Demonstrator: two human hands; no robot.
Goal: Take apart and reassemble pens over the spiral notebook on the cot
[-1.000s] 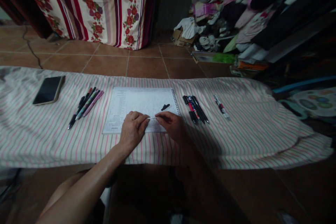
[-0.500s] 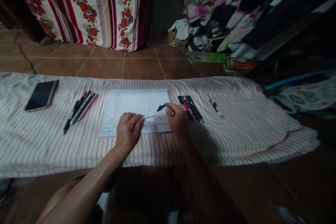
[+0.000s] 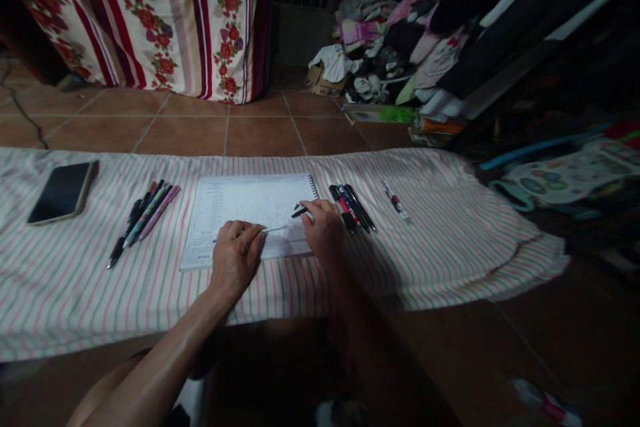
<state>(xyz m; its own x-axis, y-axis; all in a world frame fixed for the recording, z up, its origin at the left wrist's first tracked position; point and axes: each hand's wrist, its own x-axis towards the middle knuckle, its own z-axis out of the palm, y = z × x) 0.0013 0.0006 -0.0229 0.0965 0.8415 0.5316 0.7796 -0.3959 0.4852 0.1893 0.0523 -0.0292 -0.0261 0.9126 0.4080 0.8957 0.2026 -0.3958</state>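
Observation:
My left hand point(image 3: 236, 252) rests over the lower left of a spiral-bound notebook point(image 3: 250, 197). Its fingers are closed on a thin, pale pen refill point(image 3: 276, 228), whose tip sticks out to the right. Over the notebook's right side, my right hand point(image 3: 323, 227) is closed on a black pen part with a clip point(image 3: 299, 211); whether it is a cap or part of a barrel I cannot tell. The two pieces are apart, their ends close together. Several pens point(image 3: 356, 207) lie just right of my right hand, partly hidden by it.
A striped cloth point(image 3: 440, 240) covers the table. To the left lie a phone point(image 3: 63, 192) and several more pens point(image 3: 145, 213). One red, white and black pen point(image 3: 396, 201) lies apart on the right. Beyond are a floral curtain point(image 3: 185, 20) and a heap of clothes point(image 3: 395, 47).
The view has shifted, moving the whole scene slightly left and down. In my right hand the black part has turned somewhat, and a pale piece now shows by the fingers.

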